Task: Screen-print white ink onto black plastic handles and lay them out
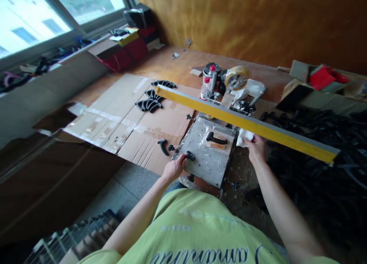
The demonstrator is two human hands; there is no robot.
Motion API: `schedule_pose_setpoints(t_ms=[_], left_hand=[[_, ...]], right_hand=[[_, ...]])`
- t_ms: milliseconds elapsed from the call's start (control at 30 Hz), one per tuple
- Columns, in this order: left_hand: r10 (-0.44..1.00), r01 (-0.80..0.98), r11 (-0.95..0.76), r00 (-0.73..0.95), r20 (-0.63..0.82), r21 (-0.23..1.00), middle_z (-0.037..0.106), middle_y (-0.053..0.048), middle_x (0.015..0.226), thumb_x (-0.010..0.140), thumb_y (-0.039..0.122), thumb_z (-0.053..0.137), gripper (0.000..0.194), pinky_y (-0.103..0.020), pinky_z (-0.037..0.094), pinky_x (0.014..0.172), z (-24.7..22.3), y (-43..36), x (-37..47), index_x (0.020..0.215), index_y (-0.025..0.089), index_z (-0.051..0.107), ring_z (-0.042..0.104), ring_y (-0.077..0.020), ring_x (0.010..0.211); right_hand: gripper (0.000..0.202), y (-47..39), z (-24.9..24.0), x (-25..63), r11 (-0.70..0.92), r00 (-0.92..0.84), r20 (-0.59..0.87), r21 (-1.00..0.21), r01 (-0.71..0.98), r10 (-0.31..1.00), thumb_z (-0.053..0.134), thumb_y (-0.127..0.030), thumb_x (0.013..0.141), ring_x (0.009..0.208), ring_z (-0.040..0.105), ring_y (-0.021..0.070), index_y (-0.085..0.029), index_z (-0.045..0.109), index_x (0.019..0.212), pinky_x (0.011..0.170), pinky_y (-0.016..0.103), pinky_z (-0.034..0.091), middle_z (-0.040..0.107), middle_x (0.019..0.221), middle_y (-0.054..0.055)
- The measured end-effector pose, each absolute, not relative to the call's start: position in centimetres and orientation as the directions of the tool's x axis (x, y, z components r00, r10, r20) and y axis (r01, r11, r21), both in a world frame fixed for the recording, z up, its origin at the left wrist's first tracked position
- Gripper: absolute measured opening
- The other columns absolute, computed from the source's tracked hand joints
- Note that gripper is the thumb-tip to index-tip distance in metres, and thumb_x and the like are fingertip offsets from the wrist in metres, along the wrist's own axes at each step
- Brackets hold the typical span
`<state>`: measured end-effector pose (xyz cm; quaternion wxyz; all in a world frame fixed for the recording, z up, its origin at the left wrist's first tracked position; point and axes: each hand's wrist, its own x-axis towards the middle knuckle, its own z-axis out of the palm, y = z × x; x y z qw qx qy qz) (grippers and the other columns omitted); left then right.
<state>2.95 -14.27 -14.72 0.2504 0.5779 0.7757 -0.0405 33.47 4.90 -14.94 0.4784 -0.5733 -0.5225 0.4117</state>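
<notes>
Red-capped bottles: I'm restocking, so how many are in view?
2: the front bottle and the rear bottle just behind it, both left of the tape roll. Others may be hidden.

Daylight fills the window [67,11] left of an orange-brown wall [252,25], with grey floor [126,183] below the wooden table [166,63].

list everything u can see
held handle: 1, black, left hand
wad: 1, white, right hand
plate: 1, grey, centre
resting handle: 1, black, on plate
cardboard: count unclear, brown, on table
curved pieces: several, black, on cardboard
beam: 1, yellow/grey, centre
bottles: 2, clear, behind beam
tape roll: 1, yellowish, by bottles
heap: many parts, black, right
boxes: several, red/brown, both sides
window: 1, grey, left
wall: 1, brown, back
shirt: 1, pale green, bottom
hands: 2, bare, around plate
</notes>
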Motion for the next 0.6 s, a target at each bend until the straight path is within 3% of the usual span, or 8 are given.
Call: schedule_pose_setpoints(t_ms=[100,233,400,600], left_hand=[[0.868,0.916,0.337,-0.214,-0.448,0.216,0.073,-0.009,0.092,0.098,0.051,0.019,0.050,-0.031,0.048,0.070,-14.3,-14.3,3.0,0.137,0.031,0.043,0.070,-0.0262,0.087],[0.857,0.915,0.343,-0.212,-0.470,0.212,0.072,-0.009,0.096,0.097,0.051,0.020,0.050,-0.032,0.048,0.075,-13.7,-14.3,3.2,0.136,0.030,0.042,0.070,-0.0248,0.090],[0.851,0.920,0.341,-0.215,-0.479,0.193,0.072,-0.009,0.092,0.097,0.051,0.018,0.050,-0.033,0.048,0.075,-13.7,-14.2,3.2,0.133,0.028,0.045,0.070,-0.0250,0.087],[0.861,0.920,0.336,-0.211,-0.463,0.204,0.072,-0.010,0.091,0.098,0.051,0.018,0.050,-0.033,0.048,0.073,-14.0,-14.2,3.2,0.136,0.030,0.042,0.070,-0.0259,0.086]], right_hand=[[0.034,0.4,-15.7,27.7,-0.053,-0.153,-0.094,-0.965,0.256,0.984,0.071,-0.043,0.064,0.070,0.058,0.0188,-0.017,0.063,0.085,0.065,0.030,0.047,0.065,0.076,0.003],[0.025,-2.8,-16.9,19.3,0.035,-0.457,-0.146,-0.931,0.364,0.877,0.070,-0.038,0.067,0.061,0.049,0.0125,-0.018,0.058,0.075,0.058,0.022,0.037,0.055,0.064,-0.004],[0.029,-2.4,-17.5,15.6,0.129,-0.499,-0.210,-0.818,0.561,0.841,0.073,-0.033,0.065,0.058,0.043,0.0093,-0.019,0.048,0.064,0.055,0.020,0.029,0.048,0.058,-0.007],[0.029,-2.8,-17.2,19.1,0.197,-0.593,-0.312,-0.744,0.638,0.742,0.074,-0.025,0.063,0.054,0.040,0.0085,-0.019,0.045,0.059,0.051,0.020,0.022,0.044,0.053,-0.008]])
